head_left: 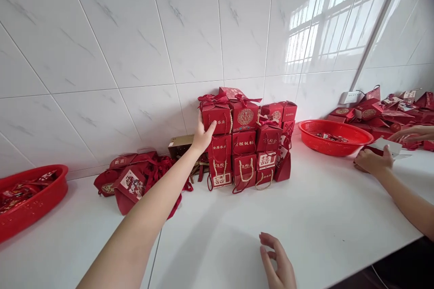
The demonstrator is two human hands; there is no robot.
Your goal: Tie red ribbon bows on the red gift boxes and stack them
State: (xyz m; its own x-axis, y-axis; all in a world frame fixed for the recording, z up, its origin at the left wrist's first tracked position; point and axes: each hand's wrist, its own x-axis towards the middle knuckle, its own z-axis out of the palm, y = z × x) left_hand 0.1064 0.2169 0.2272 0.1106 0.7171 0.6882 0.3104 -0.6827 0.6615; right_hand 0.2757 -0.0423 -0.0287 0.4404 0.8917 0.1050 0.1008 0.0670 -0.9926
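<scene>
My left hand (203, 136) reaches forward and grips a red gift box (219, 118) at the top left of a stack, thumb on its front face. The box has a ribbon bow on top and gold lettering. Beside it on the same level is another red box (244, 117) with a round gold emblem. Below are several more red boxes (243, 143), some with rope handles hanging down. My right hand (277, 259) is low over the white table (217, 230), fingers curved and apart, holding nothing.
Left of the stack lies a pile of red boxes (130, 185) with ribbons. Red plastic baskets hold small packets, one at far left (63, 179) and one at right (325, 149). At the far right a co-worker's hands (376, 162) handle an opened box; red boxes (369, 110) pile behind.
</scene>
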